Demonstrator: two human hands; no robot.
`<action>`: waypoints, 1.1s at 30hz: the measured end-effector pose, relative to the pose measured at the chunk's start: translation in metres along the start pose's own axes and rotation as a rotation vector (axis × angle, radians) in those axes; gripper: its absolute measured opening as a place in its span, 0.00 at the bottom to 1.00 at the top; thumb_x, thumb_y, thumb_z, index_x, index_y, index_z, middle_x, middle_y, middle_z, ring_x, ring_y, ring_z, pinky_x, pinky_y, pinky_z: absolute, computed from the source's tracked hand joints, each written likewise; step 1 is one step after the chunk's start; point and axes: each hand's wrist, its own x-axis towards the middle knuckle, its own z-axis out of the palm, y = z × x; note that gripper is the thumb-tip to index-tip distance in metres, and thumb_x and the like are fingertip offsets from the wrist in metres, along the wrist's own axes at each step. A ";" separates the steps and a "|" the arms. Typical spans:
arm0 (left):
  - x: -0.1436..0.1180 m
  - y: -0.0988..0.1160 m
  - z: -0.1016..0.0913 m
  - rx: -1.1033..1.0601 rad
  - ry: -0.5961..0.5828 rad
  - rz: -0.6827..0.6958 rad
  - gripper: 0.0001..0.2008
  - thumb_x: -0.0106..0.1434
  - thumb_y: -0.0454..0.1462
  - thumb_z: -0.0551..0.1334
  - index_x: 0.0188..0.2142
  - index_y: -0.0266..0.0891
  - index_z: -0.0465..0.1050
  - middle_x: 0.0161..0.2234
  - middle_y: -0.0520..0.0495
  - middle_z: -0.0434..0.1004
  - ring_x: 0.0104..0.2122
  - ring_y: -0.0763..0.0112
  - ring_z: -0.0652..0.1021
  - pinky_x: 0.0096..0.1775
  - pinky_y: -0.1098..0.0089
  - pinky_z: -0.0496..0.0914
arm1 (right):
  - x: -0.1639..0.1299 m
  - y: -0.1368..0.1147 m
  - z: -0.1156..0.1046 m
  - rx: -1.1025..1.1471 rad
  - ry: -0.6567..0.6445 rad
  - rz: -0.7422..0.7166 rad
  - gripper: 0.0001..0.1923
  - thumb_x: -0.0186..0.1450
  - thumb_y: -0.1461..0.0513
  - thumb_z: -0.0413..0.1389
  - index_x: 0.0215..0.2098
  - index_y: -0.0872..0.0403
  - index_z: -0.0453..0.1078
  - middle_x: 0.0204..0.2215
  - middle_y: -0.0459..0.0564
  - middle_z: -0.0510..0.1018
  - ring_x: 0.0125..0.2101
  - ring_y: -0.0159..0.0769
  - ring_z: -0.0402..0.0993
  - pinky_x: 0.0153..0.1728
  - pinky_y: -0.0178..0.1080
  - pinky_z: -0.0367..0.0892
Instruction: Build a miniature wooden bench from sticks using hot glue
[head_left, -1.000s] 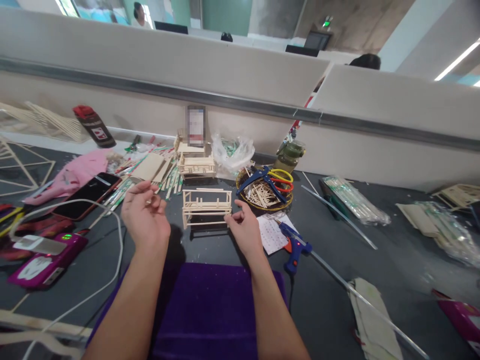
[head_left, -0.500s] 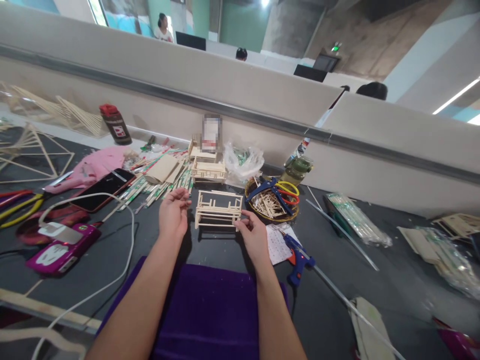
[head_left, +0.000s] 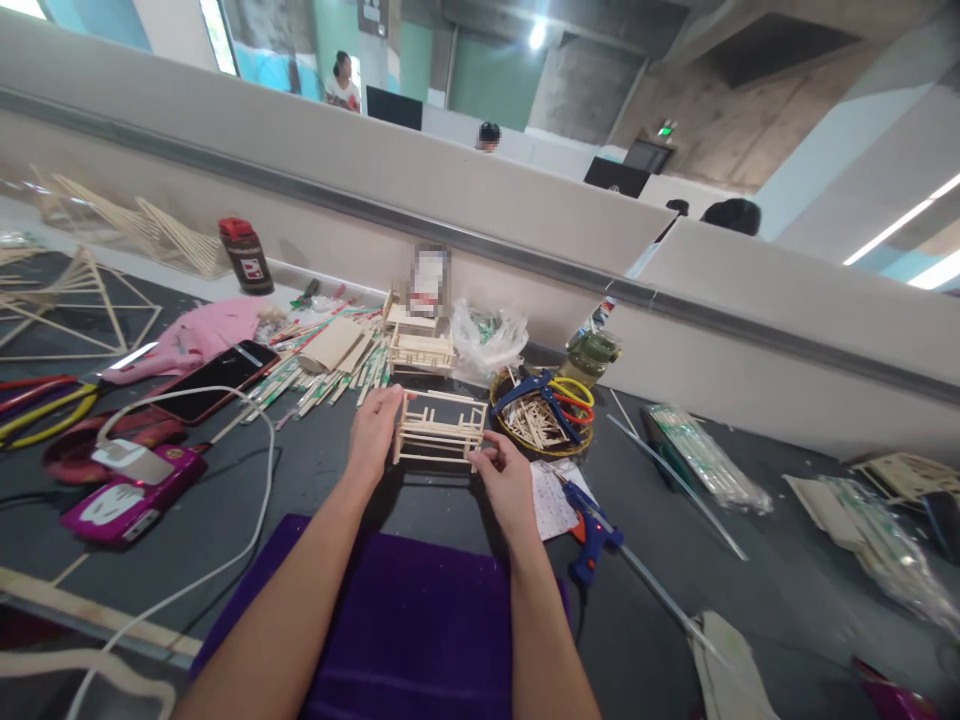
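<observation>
A small open frame built of thin wooden sticks [head_left: 439,432] is between my two hands, just above or on the dark tabletop. My right hand [head_left: 507,482] pinches its lower right corner between thumb and fingers. At the opposite end, my left hand [head_left: 375,436] has its fingertips on the upper left corner post; part of the grip is hidden behind the hand. Another small stick model [head_left: 421,350] stands behind the frame. To the right of my right hand lies a blue glue gun [head_left: 596,532] on a patterned paper sheet [head_left: 555,497].
A woven basket [head_left: 517,440] holds short stick pieces, pliers and scissors. Loose sticks [head_left: 330,362], a phone [head_left: 217,380], a purple power strip [head_left: 135,495] and a white cable [head_left: 264,480] lie left. Bagged sticks [head_left: 709,458] lie right. A partition [head_left: 330,180] rises behind.
My left hand has moved right, from beside the stick frame onto its left end. My right hand keeps its hold on the right corner. The camera view has shifted slightly.
</observation>
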 end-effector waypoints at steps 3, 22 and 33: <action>-0.001 -0.006 0.000 0.013 -0.026 0.051 0.21 0.63 0.51 0.56 0.34 0.38 0.80 0.36 0.46 0.76 0.38 0.65 0.75 0.40 0.69 0.66 | -0.002 -0.003 0.000 -0.034 0.022 -0.006 0.21 0.59 0.54 0.58 0.47 0.57 0.70 0.26 0.46 0.77 0.28 0.36 0.73 0.32 0.37 0.68; -0.003 -0.006 0.007 -0.096 -0.048 0.050 0.18 0.63 0.49 0.56 0.29 0.40 0.77 0.34 0.46 0.75 0.39 0.63 0.73 0.43 0.65 0.67 | 0.074 -0.055 -0.021 -0.171 -0.337 -0.224 0.33 0.59 0.57 0.61 0.61 0.51 0.60 0.44 0.50 0.77 0.46 0.39 0.72 0.45 0.41 0.65; -0.005 -0.009 0.011 -0.022 -0.035 0.128 0.19 0.66 0.49 0.54 0.32 0.41 0.77 0.36 0.46 0.76 0.39 0.65 0.74 0.44 0.66 0.67 | 0.073 -0.048 -0.014 -0.136 -0.448 -0.211 0.32 0.58 0.61 0.56 0.61 0.52 0.59 0.33 0.43 0.74 0.40 0.36 0.74 0.45 0.40 0.66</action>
